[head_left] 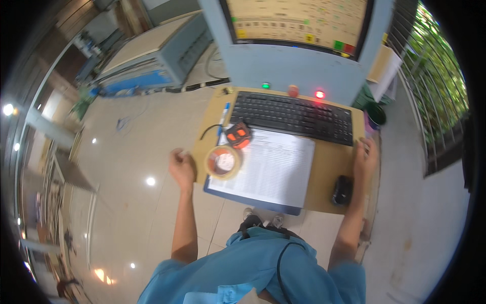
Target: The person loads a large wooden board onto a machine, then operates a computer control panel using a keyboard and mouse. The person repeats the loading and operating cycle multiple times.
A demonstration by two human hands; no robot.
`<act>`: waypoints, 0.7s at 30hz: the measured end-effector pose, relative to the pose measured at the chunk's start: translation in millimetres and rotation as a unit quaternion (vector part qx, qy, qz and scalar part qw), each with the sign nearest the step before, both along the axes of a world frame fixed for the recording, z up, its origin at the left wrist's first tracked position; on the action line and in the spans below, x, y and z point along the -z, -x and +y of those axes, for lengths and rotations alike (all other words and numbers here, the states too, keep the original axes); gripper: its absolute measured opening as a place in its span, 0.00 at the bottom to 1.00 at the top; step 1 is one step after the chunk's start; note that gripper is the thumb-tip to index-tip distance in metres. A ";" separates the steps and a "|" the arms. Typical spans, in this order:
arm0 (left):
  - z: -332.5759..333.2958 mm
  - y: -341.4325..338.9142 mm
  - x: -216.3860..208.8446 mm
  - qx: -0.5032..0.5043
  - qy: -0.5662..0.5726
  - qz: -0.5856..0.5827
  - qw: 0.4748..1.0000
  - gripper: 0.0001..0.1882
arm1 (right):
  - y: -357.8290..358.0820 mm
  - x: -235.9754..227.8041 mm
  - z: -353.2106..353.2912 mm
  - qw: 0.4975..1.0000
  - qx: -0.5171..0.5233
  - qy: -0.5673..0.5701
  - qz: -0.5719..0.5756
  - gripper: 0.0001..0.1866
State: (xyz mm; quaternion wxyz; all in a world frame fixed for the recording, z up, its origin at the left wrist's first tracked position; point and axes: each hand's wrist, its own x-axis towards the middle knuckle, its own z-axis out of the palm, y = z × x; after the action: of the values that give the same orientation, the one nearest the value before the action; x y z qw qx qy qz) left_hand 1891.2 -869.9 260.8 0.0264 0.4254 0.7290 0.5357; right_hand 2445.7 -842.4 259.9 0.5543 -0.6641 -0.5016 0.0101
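Observation:
My left hand (182,168) is at the left edge of a tan board (328,175), its fingers curled with nothing visible in them. At the board's right edge my right hand (365,159) has its fingers bent together; whether they grip anything is hidden. Below that hand, beside my wrist, lies a black computer mouse (342,190). A black keyboard (292,116) spans the board's far side. Nearer me is a printed sheet (273,167) on a dark blue clipboard (253,201). A roll of tape (208,161) and an orange-and-black tape measure (238,136) rest on the sheet's left side.
Behind the keyboard stands a light blue cabinet (296,66) with a lit screen (298,23), a green light (266,85), a red button (293,91) and a glowing red light (320,95). A blue-and-white pen (224,117) lies left. A dark green bin (375,115) is right.

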 end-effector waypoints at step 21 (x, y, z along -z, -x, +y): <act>-2.9 -12.6 -12.1 0.002 -0.024 -0.090 0.996 0.10 | -5.2 4.8 0.0 0.999 -0.022 0.005 0.023 0.15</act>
State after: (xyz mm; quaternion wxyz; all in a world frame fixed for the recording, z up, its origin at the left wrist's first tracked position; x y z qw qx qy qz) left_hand 1903.9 -872.8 272.9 0.0830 0.3774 0.7097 0.5891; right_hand 2450.9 -842.4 255.1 0.5620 -0.6550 -0.5035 0.0398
